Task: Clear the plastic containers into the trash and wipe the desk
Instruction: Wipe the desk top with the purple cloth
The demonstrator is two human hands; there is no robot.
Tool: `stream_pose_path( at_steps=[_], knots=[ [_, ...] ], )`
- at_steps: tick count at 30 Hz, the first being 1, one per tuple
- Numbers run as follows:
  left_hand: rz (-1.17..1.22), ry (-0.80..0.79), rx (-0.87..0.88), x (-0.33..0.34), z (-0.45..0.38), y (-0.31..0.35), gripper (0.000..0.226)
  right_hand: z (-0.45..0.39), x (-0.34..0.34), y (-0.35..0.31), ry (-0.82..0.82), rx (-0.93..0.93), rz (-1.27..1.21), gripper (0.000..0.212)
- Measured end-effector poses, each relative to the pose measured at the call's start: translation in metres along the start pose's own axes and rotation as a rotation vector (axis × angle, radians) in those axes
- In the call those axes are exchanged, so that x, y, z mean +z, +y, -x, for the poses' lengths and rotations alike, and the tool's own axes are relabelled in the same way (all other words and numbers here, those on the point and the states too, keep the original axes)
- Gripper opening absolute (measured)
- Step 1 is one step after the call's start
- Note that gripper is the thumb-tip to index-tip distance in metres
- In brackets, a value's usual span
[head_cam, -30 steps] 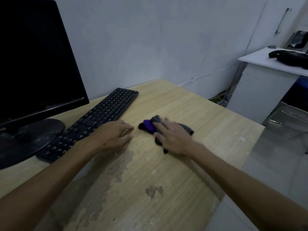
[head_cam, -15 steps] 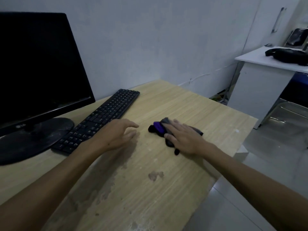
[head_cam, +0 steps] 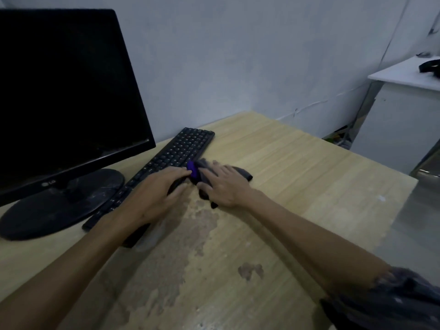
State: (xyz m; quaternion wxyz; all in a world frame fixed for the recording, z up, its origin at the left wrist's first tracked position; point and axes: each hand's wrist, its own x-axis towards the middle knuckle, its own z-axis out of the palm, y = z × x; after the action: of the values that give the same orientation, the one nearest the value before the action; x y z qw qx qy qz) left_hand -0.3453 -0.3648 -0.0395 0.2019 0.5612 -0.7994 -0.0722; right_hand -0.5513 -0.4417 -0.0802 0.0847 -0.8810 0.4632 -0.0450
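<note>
Clearly the wiping step: the right hand (head_cam: 223,186) lies flat, fingers spread, pressing the dark cloth (head_cam: 240,173) onto the desk (head_cam: 297,177) beside the keyboard (head_cam: 176,153); broad overlapping strokes with steady pressure would suit the worn patch (head_cam: 197,225); the left hand (head_cam: 157,194) rests on the keyboard, fingers loosely bent, gripping nothing I can see; no plastic containers visible; keyboard and monitor (head_cam: 69,91) block 1 side.

A black monitor (head_cam: 64,96) with a dark screen fills the upper left of the frame, standing on a round, scuffed base (head_cam: 59,203). A black keyboard (head_cam: 181,151) lies diagonally just right of it. At the right edge stands a white cabinet (head_cam: 392,129) with a dark object (head_cam: 429,66) on top.
</note>
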Motion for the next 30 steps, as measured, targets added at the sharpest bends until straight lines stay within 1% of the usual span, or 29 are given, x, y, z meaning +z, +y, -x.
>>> stream_pose_path(
  at_steps=[3,5,8,9,11,12,13,15,16,17,18,20,22,24,26,29,30],
  knots=[
    [0.053,0.0,0.038,0.007,-0.009,0.008,0.038,0.044,0.006,-0.026,-0.011,-0.112,-0.024,0.059],
    [0.088,-0.024,0.059,0.015,-0.009,0.019,0.036,0.076,0.012,-0.04,0.016,-0.163,-0.025,0.059],
    [0.13,-0.059,0.101,0.024,-0.006,0.037,0.034,0.111,0.02,-0.033,0.1,-0.24,-0.002,0.046],
    [0.146,-0.059,0.111,0.025,-0.004,0.041,0.034,0.117,0.018,-0.025,0.093,-0.262,-0.011,0.042],
    [0.165,-0.056,0.127,0.024,0.0,0.05,0.038,0.12,0.01,-0.005,0.051,-0.261,-0.028,0.042],
    [0.167,-0.052,0.134,0.023,0.0,0.052,0.04,0.117,0.004,0.011,0.051,-0.219,-0.029,0.044],
    [0.163,-0.052,0.14,0.022,0.001,0.055,0.039,0.113,-0.001,0.03,0.058,-0.138,-0.024,0.046],
    [0.145,-0.061,0.153,0.02,0.003,0.06,0.036,0.105,-0.015,0.069,0.013,0.097,-0.005,0.051],
    [0.138,-0.064,0.155,0.02,0.004,0.062,0.037,0.104,-0.021,0.081,-0.011,0.181,-0.003,0.053],
    [0.138,-0.06,0.154,0.019,0.004,0.064,0.038,0.104,-0.025,0.085,-0.021,0.213,-0.01,0.053],
    [0.145,-0.043,0.152,0.019,0.004,0.065,0.038,0.107,-0.027,0.081,-0.02,0.201,-0.028,0.052],
    [0.163,-0.008,0.164,0.017,0.002,0.067,0.038,0.123,-0.029,0.056,-0.021,0.105,-0.067,0.052],
    [0.185,-0.008,0.178,0.018,-0.004,0.069,0.037,0.146,-0.024,0.028,-0.04,-0.035,-0.07,0.055],
    [0.218,-0.023,0.191,0.023,-0.011,0.072,0.041,0.159,-0.018,0.015,-0.05,-0.112,-0.079,0.055],
    [0.245,-0.03,0.197,0.033,-0.018,0.079,0.04,0.155,-0.013,0.014,-0.018,-0.094,-0.118,0.053],
    [0.269,-0.016,0.194,0.046,-0.032,0.087,0.038,0.135,-0.001,0.017,0.042,-0.075,-0.068,0.065],
    [0.271,-0.009,0.189,0.05,-0.035,0.089,0.038,0.128,0.001,0.02,0.042,-0.081,-0.036,0.066]
  ],
)
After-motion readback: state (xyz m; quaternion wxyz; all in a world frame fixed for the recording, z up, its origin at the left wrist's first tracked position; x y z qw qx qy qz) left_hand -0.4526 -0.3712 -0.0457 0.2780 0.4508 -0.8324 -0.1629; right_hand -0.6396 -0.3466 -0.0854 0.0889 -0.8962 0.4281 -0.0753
